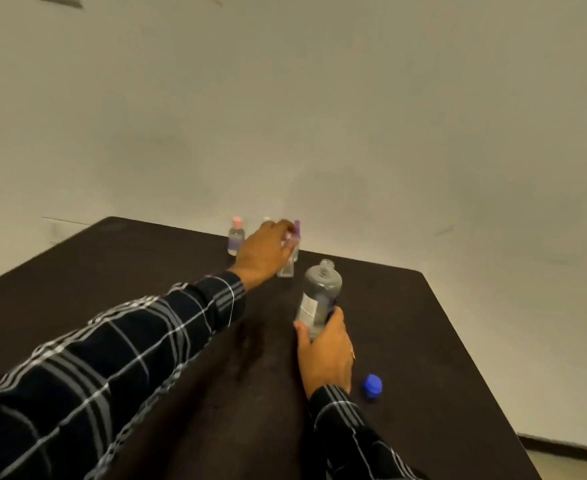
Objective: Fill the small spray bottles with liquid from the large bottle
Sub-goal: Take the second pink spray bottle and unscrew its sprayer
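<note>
The large clear bottle [318, 299] stands uncapped on the dark table [423, 341], and my right hand [325, 355] grips its lower part. Its blue cap [372, 386] lies on the table to the right of my wrist. Far across the table, my left hand [262, 252] reaches out and its fingers close around the top of a small clear spray bottle [287, 266]. A purple-capped small bottle [297, 233] stands just behind it. A pink-capped small bottle [236, 237] stands further left. Another pale cap peeks out behind my left hand.
The table's far edge runs close behind the small bottles, against a plain pale wall. Its right edge drops off beyond the blue cap, with floor visible at the lower right. A dark smear marks the tabletop between my arms.
</note>
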